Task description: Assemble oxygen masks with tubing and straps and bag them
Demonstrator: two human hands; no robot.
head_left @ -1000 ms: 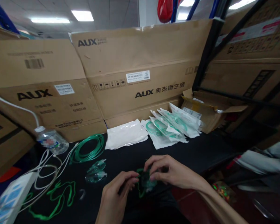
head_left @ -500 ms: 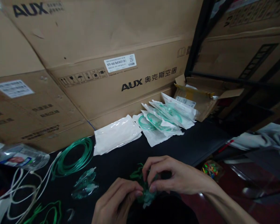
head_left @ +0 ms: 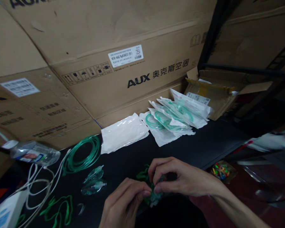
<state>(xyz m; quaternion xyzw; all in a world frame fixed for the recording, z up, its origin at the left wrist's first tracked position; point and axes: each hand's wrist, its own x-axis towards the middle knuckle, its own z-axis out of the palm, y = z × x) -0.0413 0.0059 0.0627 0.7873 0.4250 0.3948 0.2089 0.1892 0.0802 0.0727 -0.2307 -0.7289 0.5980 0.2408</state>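
My left hand [head_left: 124, 202] and my right hand [head_left: 180, 177] are close together at the front edge of the black table, fingertips pinched on a small green see-through breathing mask [head_left: 156, 199]. The fingers cover much of the mask. A green elastic strap [head_left: 142, 174] shows just beyond them. Left of my hands lie two clear green mask-like pieces [head_left: 94, 183]. Past these is a coil of green tubing [head_left: 82, 155]. Loose green straps [head_left: 59, 207] and a small clear piece [head_left: 80, 208] lie nearer the front left.
White pouches with green tubing [head_left: 171, 118] lean by an open carton [head_left: 218, 101]. One flat white pouch [head_left: 124, 133] lies beside them. A plastic bottle [head_left: 36, 153], white cables [head_left: 41, 186] and a white box [head_left: 8, 210] occupy the left. Large cardboard boxes [head_left: 90, 57] wall the back.
The view has shifted slightly, so the tabletop things sit farther right. Both hands keep their pinch on the mask, with only small finger movements.
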